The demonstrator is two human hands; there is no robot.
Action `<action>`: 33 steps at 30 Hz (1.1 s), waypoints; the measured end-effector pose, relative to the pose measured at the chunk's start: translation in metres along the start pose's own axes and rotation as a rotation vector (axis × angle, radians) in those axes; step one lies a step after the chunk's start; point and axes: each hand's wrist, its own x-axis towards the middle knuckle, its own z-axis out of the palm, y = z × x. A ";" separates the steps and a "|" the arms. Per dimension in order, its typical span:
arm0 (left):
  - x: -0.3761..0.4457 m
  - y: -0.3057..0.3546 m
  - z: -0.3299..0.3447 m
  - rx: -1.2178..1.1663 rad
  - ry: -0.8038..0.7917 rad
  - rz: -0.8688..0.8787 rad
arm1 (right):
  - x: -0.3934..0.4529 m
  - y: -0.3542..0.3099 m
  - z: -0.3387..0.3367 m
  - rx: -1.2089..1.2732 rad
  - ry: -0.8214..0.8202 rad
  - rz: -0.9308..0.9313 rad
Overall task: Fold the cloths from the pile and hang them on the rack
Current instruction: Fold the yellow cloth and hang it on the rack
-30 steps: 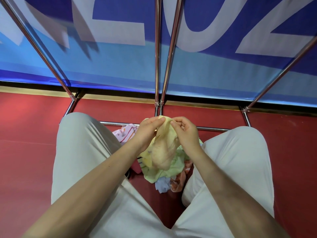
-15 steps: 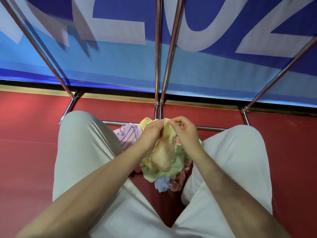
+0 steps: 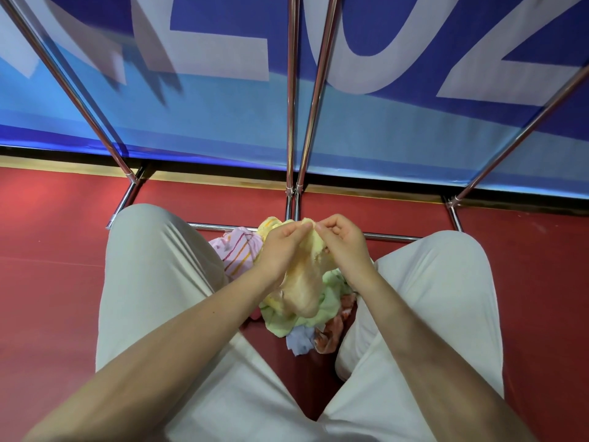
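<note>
Pinching yellow cloth top edge, left hand, right hand, above pile

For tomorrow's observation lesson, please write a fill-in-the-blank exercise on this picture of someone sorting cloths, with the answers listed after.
1. Both hands pinch the top edge of a pale ____ cloth.
2. The pile lies on the floor between the person's ____.
3. The striped cloth in the pile is mainly ____.
4. The floor is ____.

Answers: yellow; legs; pink; red
</note>
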 end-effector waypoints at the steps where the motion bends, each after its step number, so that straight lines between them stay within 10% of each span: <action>1: 0.001 0.002 -0.001 -0.008 0.026 0.002 | 0.000 0.000 0.000 -0.025 -0.041 -0.019; 33: 0.018 0.043 -0.128 -0.168 0.487 0.152 | 0.000 0.067 -0.014 -0.904 -0.364 -0.084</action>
